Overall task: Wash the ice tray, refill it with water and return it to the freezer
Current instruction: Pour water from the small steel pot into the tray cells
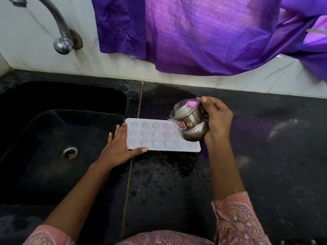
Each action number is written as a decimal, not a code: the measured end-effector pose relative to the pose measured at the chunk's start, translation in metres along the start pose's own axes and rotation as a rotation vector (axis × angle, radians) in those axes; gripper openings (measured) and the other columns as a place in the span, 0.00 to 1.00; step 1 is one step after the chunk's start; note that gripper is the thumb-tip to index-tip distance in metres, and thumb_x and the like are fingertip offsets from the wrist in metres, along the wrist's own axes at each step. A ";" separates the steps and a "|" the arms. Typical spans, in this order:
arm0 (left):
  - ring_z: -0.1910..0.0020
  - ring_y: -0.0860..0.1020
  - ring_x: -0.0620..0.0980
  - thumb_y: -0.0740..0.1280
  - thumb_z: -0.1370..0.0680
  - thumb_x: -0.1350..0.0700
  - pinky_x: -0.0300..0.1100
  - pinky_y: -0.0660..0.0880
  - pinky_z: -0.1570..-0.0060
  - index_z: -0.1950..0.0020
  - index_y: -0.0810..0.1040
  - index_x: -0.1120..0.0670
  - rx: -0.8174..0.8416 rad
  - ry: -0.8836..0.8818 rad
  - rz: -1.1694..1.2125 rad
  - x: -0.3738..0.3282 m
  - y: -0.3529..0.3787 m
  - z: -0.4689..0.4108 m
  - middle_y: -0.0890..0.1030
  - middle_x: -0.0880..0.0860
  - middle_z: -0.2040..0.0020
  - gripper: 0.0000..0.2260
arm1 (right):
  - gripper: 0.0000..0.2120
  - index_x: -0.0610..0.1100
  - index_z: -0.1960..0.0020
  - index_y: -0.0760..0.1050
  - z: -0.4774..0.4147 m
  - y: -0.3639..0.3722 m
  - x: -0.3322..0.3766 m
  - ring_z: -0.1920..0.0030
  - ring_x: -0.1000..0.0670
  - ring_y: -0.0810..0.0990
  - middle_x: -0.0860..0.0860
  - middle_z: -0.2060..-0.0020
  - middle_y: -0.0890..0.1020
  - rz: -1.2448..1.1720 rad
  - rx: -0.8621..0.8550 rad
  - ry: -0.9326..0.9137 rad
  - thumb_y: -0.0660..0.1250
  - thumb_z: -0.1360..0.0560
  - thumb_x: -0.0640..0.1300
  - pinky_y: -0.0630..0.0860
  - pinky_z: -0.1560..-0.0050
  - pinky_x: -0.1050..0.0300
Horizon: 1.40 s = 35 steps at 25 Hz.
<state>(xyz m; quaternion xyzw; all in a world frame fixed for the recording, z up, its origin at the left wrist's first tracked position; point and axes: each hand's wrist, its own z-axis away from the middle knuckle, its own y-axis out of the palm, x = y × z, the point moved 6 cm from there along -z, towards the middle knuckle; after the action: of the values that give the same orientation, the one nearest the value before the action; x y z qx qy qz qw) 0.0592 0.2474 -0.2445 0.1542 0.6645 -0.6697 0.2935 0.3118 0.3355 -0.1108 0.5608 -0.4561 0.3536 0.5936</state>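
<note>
We are watching the right hand (218, 119) gripping a tilted steel pot (192, 124) over the ice tray (155, 137). The left hand (117, 149), fingers straight, is bracing the tray's end beside them (on the counter (168, 183), by the sink (53, 138)). Tipping too fast is risking overflowing cells.

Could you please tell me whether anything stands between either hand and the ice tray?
The left hand rests flat against the left end of the ice tray, with nothing between them. The right hand grips a tilted steel pot, which hangs between that hand and the tray's right end.
</note>
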 end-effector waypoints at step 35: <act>0.25 0.38 0.44 0.58 0.41 0.24 0.46 0.35 0.29 0.23 0.38 0.53 -0.007 -0.008 0.020 -0.001 0.000 0.001 0.43 0.50 0.22 0.57 | 0.06 0.46 0.63 0.79 0.008 0.020 0.009 0.67 0.62 0.79 0.59 0.72 0.82 0.171 0.058 -0.134 0.74 0.33 0.36 0.76 0.62 0.68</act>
<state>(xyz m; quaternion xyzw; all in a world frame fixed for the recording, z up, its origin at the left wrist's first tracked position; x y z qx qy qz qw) 0.0601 0.2461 -0.2442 0.1568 0.6642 -0.6650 0.3034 0.2947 0.3295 -0.0957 0.5591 -0.5304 0.3776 0.5133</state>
